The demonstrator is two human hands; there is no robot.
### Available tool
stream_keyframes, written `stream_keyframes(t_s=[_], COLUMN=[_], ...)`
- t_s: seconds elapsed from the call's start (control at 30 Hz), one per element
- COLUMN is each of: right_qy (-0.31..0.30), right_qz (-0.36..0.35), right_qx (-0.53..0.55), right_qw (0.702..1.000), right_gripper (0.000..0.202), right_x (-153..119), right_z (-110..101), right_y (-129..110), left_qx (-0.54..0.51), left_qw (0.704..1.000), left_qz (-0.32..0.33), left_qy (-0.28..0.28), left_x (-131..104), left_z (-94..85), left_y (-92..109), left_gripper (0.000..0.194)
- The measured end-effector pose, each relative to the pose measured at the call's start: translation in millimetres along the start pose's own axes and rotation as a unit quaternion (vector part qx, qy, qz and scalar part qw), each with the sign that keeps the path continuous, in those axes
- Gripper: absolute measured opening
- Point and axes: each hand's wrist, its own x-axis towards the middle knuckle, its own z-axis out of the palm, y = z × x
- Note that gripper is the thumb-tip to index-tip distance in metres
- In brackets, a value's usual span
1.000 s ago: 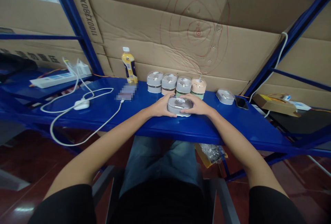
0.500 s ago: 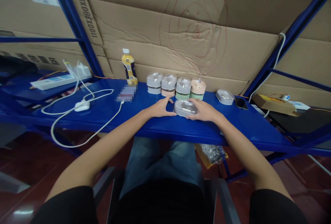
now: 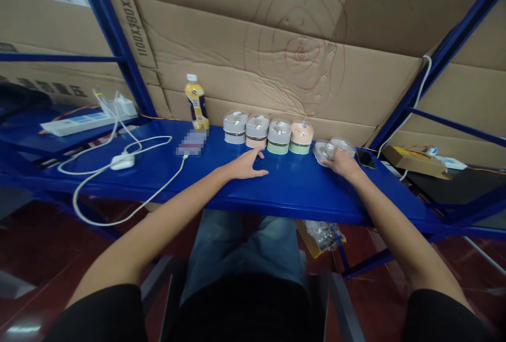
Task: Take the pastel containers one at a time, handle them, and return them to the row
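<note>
Container (image 3: 321,151) in the grip of the right hand (image 3: 343,164).
Its right end is held between thumb and fingers, just beside a second container (image 3: 346,144) on the bench (image 3: 296,189); the left hand (image 3: 244,166) is spread wide.

A yellow bottle (image 3: 196,103) stands before the cardboard wall (image 3: 197,31), which carries red drawn rings (image 3: 301,55). A white power strip (image 3: 85,123) lies at the left, a dark phone (image 3: 366,159) at the right.
</note>
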Motion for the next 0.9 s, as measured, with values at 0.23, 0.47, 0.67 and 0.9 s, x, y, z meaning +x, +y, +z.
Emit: stream_keyframes(t_s=[0.23, 0.47, 0.67, 0.9], right_qy=[0.115, 0.131, 0.125, 0.131], right_qz=[-0.016, -0.06, -0.008, -0.011], right_qx=[0.018, 0.084, 0.115, 0.184], right_qw=[0.993, 0.986, 0.986, 0.974], right_gripper=[0.043, 0.072, 0.085, 0.081], right_x=[7.4, 36.9, 61.7, 63.8], right_z=[-18.5, -11.7, 4.5, 6.4], right_y=[-24.3, -90.4, -116.9, -102.6], left_qx=[-0.004, 0.006, 0.003, 0.005], left_qw=[1.0, 1.0, 1.0, 1.0], left_qz=[-0.002, 0.007, -0.005, 0.004], left_qy=[0.002, -0.003, -0.003, -0.004], left_x=[-0.3, -0.5, -0.6, -0.8], left_z=[-1.8, -1.8, -2.5, -2.8], left_y=[1.7, -2.0, 3.2, 3.0], left_gripper=[0.088, 0.086, 0.086, 0.083])
